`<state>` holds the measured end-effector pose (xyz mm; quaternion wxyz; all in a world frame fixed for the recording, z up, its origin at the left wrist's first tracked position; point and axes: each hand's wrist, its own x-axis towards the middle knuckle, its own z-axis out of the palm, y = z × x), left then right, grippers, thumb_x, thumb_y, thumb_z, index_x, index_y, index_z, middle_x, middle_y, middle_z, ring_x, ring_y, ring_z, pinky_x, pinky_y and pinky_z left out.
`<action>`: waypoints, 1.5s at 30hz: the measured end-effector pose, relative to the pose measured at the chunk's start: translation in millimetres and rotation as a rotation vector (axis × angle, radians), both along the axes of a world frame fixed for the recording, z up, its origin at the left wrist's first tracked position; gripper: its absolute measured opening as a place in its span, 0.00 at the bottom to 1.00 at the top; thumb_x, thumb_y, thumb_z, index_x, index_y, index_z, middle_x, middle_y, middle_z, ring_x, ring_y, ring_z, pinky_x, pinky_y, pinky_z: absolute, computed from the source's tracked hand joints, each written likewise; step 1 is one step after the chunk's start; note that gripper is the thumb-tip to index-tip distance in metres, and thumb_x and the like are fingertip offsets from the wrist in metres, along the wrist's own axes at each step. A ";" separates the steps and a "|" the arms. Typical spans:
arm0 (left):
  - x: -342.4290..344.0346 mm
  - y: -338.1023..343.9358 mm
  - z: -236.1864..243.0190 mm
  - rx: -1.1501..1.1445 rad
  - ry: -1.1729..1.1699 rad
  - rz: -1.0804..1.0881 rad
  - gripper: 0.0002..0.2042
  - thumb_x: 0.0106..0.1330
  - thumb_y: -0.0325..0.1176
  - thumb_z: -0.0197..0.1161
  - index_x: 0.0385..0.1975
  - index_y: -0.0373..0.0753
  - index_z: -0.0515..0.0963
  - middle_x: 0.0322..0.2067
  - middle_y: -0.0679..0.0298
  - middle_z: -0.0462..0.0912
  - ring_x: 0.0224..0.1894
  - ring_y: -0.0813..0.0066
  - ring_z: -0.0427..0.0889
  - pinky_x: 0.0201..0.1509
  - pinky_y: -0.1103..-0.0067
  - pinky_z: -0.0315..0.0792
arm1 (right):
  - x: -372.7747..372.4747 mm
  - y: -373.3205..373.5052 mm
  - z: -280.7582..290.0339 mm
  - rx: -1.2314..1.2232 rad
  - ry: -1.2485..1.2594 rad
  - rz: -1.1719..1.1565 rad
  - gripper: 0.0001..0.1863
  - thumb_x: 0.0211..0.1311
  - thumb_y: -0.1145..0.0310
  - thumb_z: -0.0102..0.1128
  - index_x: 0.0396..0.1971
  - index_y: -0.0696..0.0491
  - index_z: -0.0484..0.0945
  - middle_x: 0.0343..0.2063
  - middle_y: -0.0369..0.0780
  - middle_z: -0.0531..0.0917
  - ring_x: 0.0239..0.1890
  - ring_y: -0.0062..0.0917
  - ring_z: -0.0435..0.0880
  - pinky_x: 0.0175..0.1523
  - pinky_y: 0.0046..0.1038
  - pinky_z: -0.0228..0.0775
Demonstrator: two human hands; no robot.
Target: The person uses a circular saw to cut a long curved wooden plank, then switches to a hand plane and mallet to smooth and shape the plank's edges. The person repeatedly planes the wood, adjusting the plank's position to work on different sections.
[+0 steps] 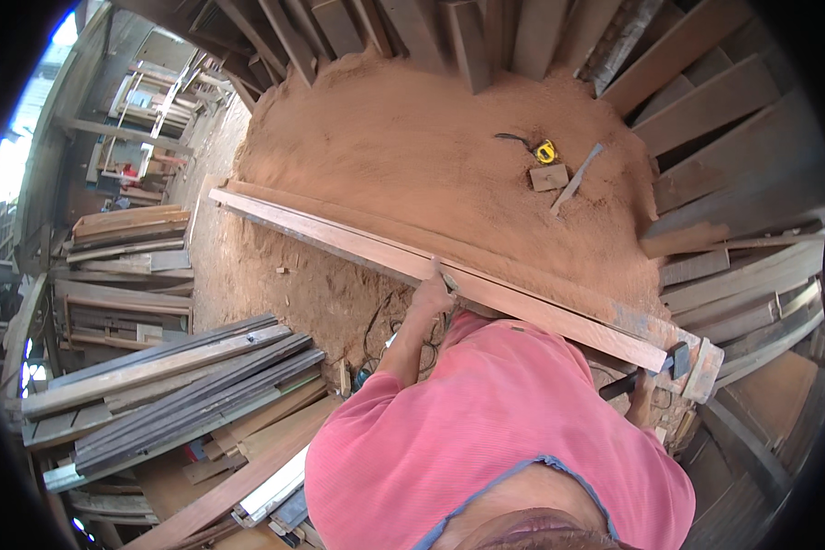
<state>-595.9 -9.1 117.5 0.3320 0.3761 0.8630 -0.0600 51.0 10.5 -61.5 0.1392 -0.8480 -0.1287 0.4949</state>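
Observation:
A long, pale reddish wooden plank lies on a workbench, slanting from the far left to the near right. My left hand grips the plank's near edge around its middle, one finger lying on top. A small dark greenish thing shows beside that hand; I cannot make out its kind. At the plank's right end, my right hand is closed around the dark handle of what looks like a hammer. The hammer's head is close to the plank's end face. Most of the right-hand fingers are hidden.
Beyond the plank, sawdust is heaped with a yellow tape measure, a small wood block and a thin grey strip on it. Boards lean around the back and right. Stacked timber lies at left, cables nearby.

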 end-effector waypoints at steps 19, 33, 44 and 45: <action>-16.2 5.5 -8.2 0.100 -0.046 -0.167 0.51 0.58 0.40 0.68 0.75 0.27 0.43 0.51 0.38 0.82 0.57 0.45 0.81 0.62 0.62 0.76 | -37.1 26.2 150.6 0.552 -0.323 0.093 0.24 0.60 0.47 0.62 0.31 0.57 0.79 0.21 0.36 0.76 0.26 0.25 0.76 0.33 0.32 0.66; -151.0 -65.7 50.0 0.530 -0.332 0.049 0.19 0.56 0.40 0.69 0.47 0.41 0.82 0.42 0.48 0.87 0.48 0.49 0.86 0.53 0.62 0.79 | -426.1 140.6 398.1 1.496 0.572 0.063 0.17 0.71 0.71 0.63 0.53 0.61 0.71 0.33 0.40 0.80 0.34 0.26 0.81 0.42 0.29 0.77; -354.7 -208.2 84.6 0.961 -0.321 0.571 0.20 0.58 0.36 0.73 0.50 0.41 0.82 0.35 0.62 0.86 0.39 0.73 0.85 0.46 0.76 0.79 | -737.3 86.0 410.4 1.210 0.849 0.560 0.14 0.67 0.69 0.66 0.45 0.59 0.74 0.24 0.37 0.76 0.22 0.22 0.78 0.28 0.24 0.72; -367.1 -218.1 88.3 1.039 -0.291 0.603 0.19 0.59 0.36 0.73 0.50 0.40 0.82 0.33 0.66 0.85 0.37 0.77 0.83 0.44 0.78 0.78 | -751.3 84.3 410.8 1.190 0.855 0.647 0.15 0.66 0.68 0.67 0.45 0.59 0.74 0.25 0.37 0.76 0.22 0.22 0.77 0.29 0.24 0.73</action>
